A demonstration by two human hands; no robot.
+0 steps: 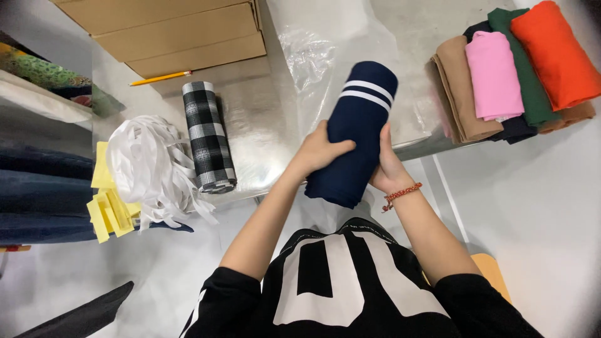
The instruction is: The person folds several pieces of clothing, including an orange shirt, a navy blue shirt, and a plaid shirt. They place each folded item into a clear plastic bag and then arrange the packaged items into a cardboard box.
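Note:
A navy rolled cloth (354, 131) with two white stripes near its far end is held over the near edge of a shiny metal table (263, 125). My left hand (319, 152) wraps around its left side. My right hand (387, 164), with a red bead bracelet on the wrist, grips its right side. The roll points away from me and tilts slightly right.
A black-and-white checked roll (208, 136) lies at the left, beside a bundle of white strips (150, 164) and yellow paper (107, 203). Cardboard boxes (175, 31) and a yellow pencil (160, 77) sit behind. Folded tan, pink, green and orange cloths (513, 69) are stacked at the right. Clear plastic sheet (325, 44).

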